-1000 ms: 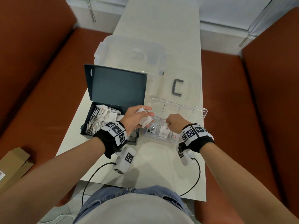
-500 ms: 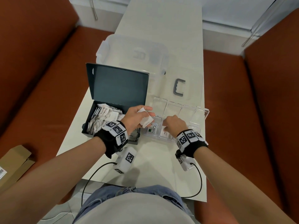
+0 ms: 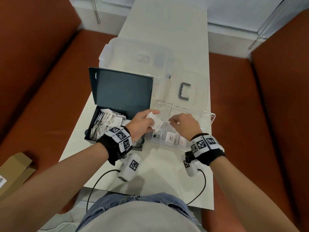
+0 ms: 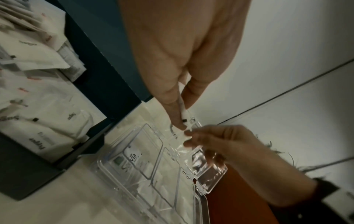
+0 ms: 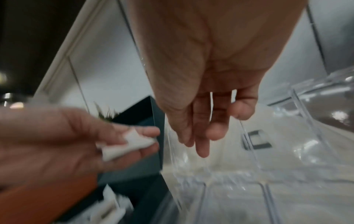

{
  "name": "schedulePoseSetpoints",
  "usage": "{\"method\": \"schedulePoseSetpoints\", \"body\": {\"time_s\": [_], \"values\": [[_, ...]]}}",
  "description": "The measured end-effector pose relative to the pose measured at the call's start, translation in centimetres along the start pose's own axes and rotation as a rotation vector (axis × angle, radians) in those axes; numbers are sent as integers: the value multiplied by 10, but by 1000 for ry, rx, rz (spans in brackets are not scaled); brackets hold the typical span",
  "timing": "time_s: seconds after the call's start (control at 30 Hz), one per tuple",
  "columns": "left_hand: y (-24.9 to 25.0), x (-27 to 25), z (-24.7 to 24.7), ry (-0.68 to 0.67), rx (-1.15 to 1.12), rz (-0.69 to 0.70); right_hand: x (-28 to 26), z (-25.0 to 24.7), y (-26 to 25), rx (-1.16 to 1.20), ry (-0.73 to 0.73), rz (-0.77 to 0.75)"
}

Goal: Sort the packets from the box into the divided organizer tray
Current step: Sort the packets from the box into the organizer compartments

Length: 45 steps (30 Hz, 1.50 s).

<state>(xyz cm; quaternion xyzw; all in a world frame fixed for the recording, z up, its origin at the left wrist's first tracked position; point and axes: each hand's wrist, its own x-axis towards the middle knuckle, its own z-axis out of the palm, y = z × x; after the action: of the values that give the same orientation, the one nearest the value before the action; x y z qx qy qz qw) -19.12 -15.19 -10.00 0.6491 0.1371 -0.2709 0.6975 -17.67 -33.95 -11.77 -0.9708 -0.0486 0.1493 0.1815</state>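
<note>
Left hand (image 3: 142,124) pinched thin, floppy white packets (image 3: 154,122) by their edges over the organizer tray (image 3: 209,118); right hand (image 3: 185,126) reached in, fingers loose, probably empty.

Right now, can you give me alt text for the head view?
The left hand holds white packets beside the empty right hand, above a clear organizer tray already holding a few packets. An open dark box of packets sits left on the white table.
</note>
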Motion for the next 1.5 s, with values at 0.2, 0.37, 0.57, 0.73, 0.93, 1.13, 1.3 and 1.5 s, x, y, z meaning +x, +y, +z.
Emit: {"method": "schedulePoseSetpoints", "body": {"time_s": [0.2,0.37,0.57,0.73,0.93,1.13,1.3,1.5], "values": [[4,5,28,-61,123,79,-16,-41,-1,380,109,-72],[9,11,63,-128,149,107,-31,-50,17,409,77,-12],[-1,13,88,-229,227,102,-48,-58,56,573,143,145],[-9,20,92,-213,246,12,-46,-56,94,390,129,295],[-17,23,95,-138,321,-41,-36,-24,100,184,-59,333],[-21,23,93,-100,374,-37,-33,-2,95,1,-82,280],[-22,23,88,-87,362,-45,-37,3,94,-178,-62,199],[-24,22,85,-76,331,-48,-34,0,94,-278,-139,144]]}}
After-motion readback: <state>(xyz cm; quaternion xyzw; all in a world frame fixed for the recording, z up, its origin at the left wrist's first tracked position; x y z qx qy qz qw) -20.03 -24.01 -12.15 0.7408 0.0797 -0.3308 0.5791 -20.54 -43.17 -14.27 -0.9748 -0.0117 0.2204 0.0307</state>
